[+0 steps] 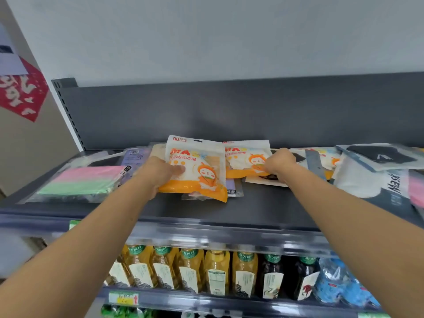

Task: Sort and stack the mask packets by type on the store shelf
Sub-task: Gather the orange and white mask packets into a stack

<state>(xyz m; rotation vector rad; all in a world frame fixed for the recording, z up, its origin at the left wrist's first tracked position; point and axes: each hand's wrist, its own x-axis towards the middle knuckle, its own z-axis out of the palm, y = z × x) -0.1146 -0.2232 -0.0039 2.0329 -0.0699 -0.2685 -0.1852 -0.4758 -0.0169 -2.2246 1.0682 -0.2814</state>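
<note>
It was a shop. A dark metal shelf (pixel 263 210) carried packaged masks (pixel 197 166), and rows of bottled drinks (pixel 190 271) stood below. A price tag (pixel 124 298) was clipped to the lower rail.

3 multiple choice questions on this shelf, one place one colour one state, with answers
1. Where does the pink and green packet lie?
A. left part of the top shelf
B. on the floor
C. in the right hand
2. Bottom band of the nearest cartoon mask packet is?
A. blue
B. orange
C. black
3. What is the left hand doing?
A. hanging free
B. pressing the wall
C. gripping the cartoon mask packet
Answers: 1 A, left of the left hand; 2 B, orange strip along its lower edge; 3 C, thumb over its front.
</note>
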